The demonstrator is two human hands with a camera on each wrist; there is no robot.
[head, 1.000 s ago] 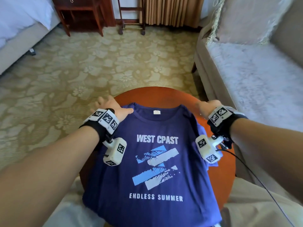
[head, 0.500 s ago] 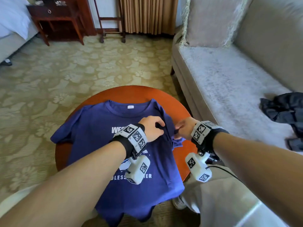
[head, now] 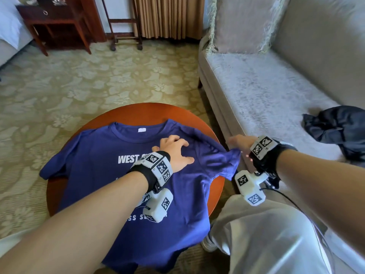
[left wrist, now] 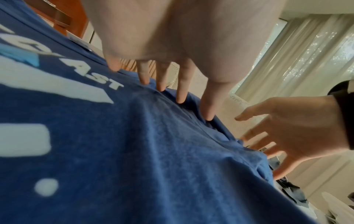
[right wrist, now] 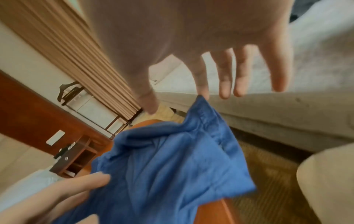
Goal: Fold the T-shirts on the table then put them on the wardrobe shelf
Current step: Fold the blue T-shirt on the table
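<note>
Patterned beige carpet surrounds the round reddish wooden bench (head: 150,113), which stands just beside a pale grey sofa (head: 262,91). On the bench we see a navy blue cotton T-shirt with white lettering (head: 94,155), lying face up and spread flat, its hem hanging over the near edge. Our left hand (head: 175,153) presses down on the chest with straight, splayed fingers. Our right hand (head: 240,142) is released, fingers straight, its fingertips just touching the edge of the right sleeve (head: 227,161), which sticks out past the bench rim. We judge the folding barely begun: no fold is made yet. A crumpled dark garment (head: 335,127) waits on the sofa. No wardrobe shelf is in view.
</note>
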